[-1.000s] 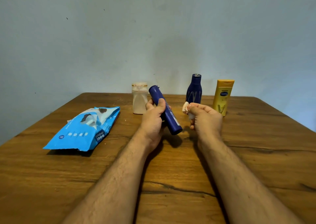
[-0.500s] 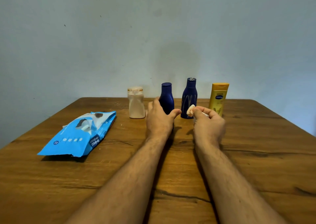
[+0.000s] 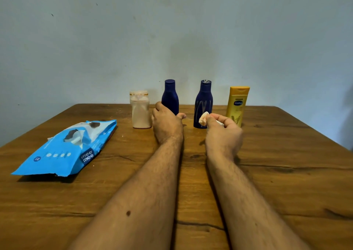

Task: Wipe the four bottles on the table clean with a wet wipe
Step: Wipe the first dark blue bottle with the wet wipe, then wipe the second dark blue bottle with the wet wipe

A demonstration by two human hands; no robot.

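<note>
— Bottles in a row at the far edge of the table (image 3: pixel 286 154), all upright, caps up, long axes vertical: pale bottle (image 3: pixel 140 114), plain dark-blue bottle (image 3: pixel 170 98), streaked dark-blue bottle (image 3: pixel 203 104), yellow bottle (image 3: pixel 236 104).

— Which one comes next, you reckon?

— My guess is the streaked one. It stands just beyond the right hand (image 3: pixel 223 133), a touch to that hand's left, and it looks smeared.

— And the wipe?

— The wet wipe (image 3: pixel 202 118) is bunched and pinched between the right thumb and curled fingers, poking out toward the streaked bottle, very near it; I can't tell if it touches.

— The left hand (image 3: pixel 167 124)?

— Wrapped about the foot of the plain blue bottle, thumb out to the right. Gripping or letting go, I can't say.

— So the left would need to cross over?

— Probably, rightward past the gap, to take the streaked bottle by its body. The wipes packet (image 3: pixel 65 150) lies well off to the left.
</note>
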